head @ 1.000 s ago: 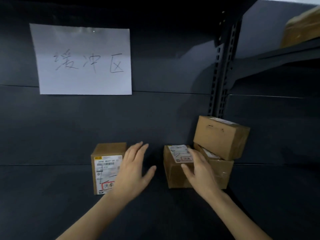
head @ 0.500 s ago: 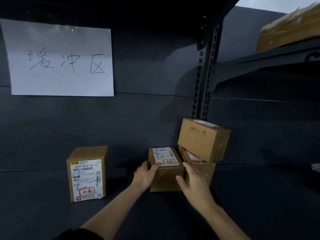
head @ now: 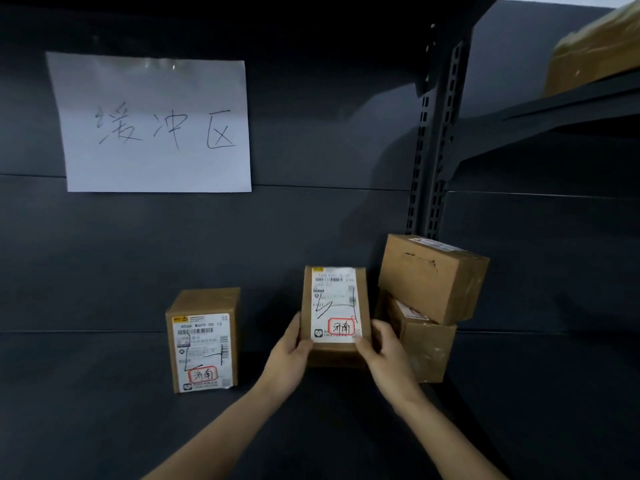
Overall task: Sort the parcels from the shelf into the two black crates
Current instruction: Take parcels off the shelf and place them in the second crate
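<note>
A small brown cardboard parcel [head: 334, 306] with a white shipping label and a red-circled stamp is tilted up with its label facing me. My left hand [head: 289, 355] grips its lower left edge and my right hand [head: 382, 355] grips its lower right edge. Another labelled parcel [head: 204, 341] stands upright on the dark shelf [head: 86, 393] to the left. Right of my hands, two brown parcels are stacked: the upper one [head: 433, 277] sits askew on the lower one [head: 424, 344]. No black crate is in view.
A white paper sign [head: 152, 123] with handwritten characters is taped to the shelf's back panel. A perforated metal upright [head: 431, 150] divides this bay from the one on the right, where a wrapped brown package [head: 595, 53] lies on a higher shelf.
Both hands closed on the middle parcel and tipped it up so that its label faces me. One second ago my left hand hovered open near the left parcel.
</note>
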